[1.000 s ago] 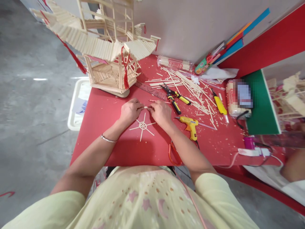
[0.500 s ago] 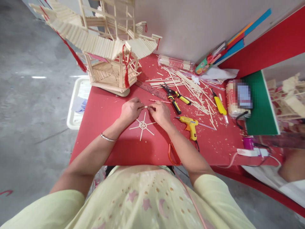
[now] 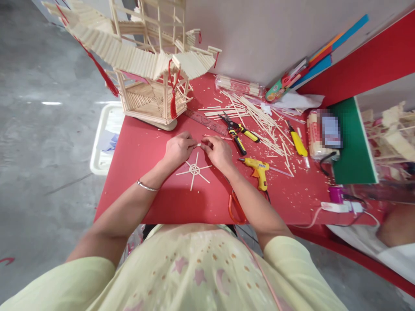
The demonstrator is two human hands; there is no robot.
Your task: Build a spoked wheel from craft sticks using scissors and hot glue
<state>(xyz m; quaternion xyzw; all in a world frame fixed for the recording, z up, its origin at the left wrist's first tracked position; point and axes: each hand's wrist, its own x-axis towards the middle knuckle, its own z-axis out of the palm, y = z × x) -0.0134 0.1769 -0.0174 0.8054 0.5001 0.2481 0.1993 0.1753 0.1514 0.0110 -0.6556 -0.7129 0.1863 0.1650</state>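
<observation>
Between my two hands, just beyond a six-armed wooden stick frame (image 3: 194, 170), is a short pale piece of stick (image 3: 199, 145). My left hand (image 3: 179, 150) pinches its left end, fingers closed. The fingertips of my right hand (image 3: 219, 152) are bent around its right end, with the forefinger curled above the thumb. The stick frame lies flat on the red table (image 3: 136, 149), a small hexagon at its middle, and neither hand touches it.
A stick-built pavilion (image 3: 152, 97) with red tassels stands at the back left. Right of my hands are pliers (image 3: 238, 134), loose sticks (image 3: 256, 116), a yellow glue gun (image 3: 258, 169) and a utility knife (image 3: 298, 141). Orange-handled scissors (image 3: 231, 209) lie by my right forearm.
My right forefinger has lifted slightly from the thumb. My left hand stays nearly still at the short stick piece, and the stick frame lies where it was.
</observation>
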